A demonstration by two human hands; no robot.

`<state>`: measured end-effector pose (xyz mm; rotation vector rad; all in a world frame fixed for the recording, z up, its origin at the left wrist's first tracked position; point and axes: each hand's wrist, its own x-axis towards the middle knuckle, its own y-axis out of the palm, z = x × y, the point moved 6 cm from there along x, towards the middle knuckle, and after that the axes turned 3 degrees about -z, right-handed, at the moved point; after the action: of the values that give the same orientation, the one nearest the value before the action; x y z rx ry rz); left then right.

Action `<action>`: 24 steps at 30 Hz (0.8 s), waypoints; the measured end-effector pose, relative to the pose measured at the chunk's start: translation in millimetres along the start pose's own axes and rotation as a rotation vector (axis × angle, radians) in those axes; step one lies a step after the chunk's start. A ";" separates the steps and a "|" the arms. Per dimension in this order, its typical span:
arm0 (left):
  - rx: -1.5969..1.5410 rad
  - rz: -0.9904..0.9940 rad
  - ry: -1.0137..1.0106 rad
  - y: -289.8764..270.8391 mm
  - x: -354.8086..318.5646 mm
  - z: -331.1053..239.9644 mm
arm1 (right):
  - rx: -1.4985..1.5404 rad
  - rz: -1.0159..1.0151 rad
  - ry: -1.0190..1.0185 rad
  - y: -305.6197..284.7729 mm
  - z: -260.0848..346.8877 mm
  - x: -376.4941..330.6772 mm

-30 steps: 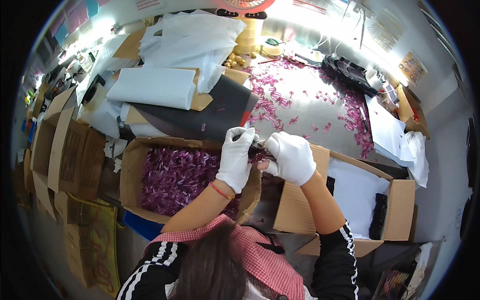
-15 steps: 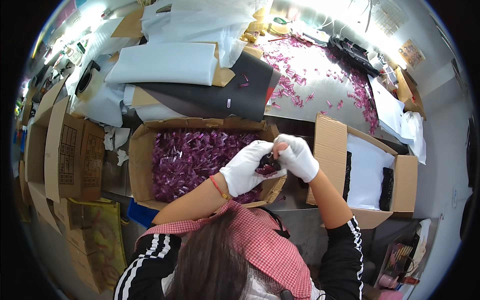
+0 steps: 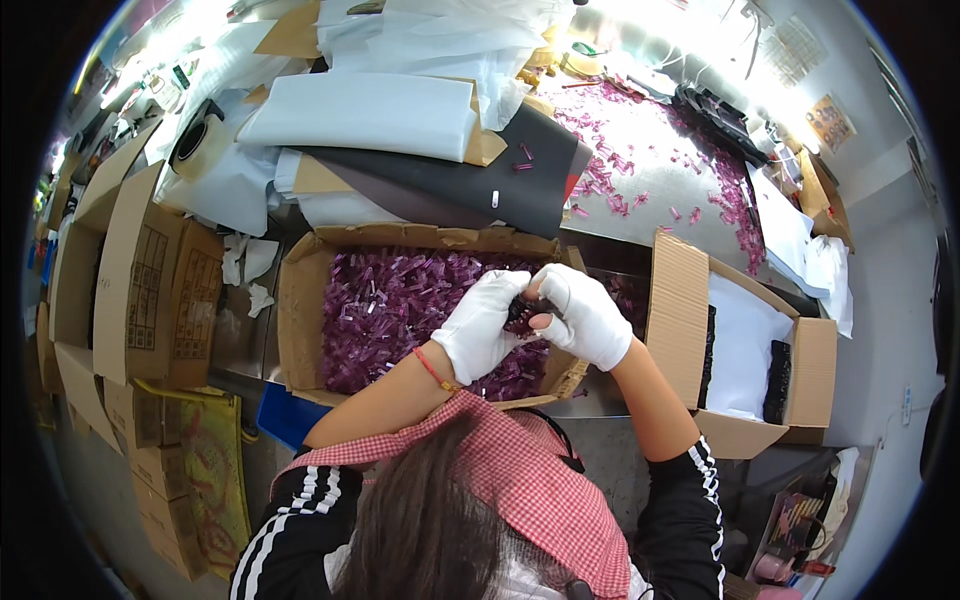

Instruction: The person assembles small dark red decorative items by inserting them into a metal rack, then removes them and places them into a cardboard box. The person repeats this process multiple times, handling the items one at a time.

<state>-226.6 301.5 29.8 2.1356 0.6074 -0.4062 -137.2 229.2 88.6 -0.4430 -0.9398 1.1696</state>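
Head view: left hand (image 3: 482, 328) and right hand (image 3: 583, 320), both in white gloves, meet over right end of cardboard box (image 3: 300, 310) filled with purple plastic pieces (image 3: 400, 305). Fingers of both hands closed together on small dark part (image 3: 519, 311), held above pieces. Second cardboard box (image 3: 680, 300) with white liner just beside, at right. More purple pieces scattered on metal counter (image 3: 660, 160) beyond; dark sheet (image 3: 460, 175) lies along box's far edge.

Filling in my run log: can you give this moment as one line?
left hand: gloved, on dark part | right hand: gloved, same part | below: box of purple pieces
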 end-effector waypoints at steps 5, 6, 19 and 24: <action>-0.010 0.041 -0.084 -15.0 -2.7 5.6 | -0.070 0.066 0.001 16.5 7.5 2.1; -0.022 0.017 -0.095 -17.1 -4.0 6.0 | -0.095 0.076 0.002 19.2 9.3 3.4; -0.178 -0.034 -0.068 -38.6 5.5 18.2 | -0.233 -0.019 -0.083 34.8 12.0 6.6; -0.261 -0.070 0.133 -25.8 5.6 -5.5 | -0.215 -0.315 -0.093 21.9 31.0 16.4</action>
<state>-235.9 320.9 13.4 1.9052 0.7689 -0.2097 -173.6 247.2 96.4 -0.3975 -1.1765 0.8120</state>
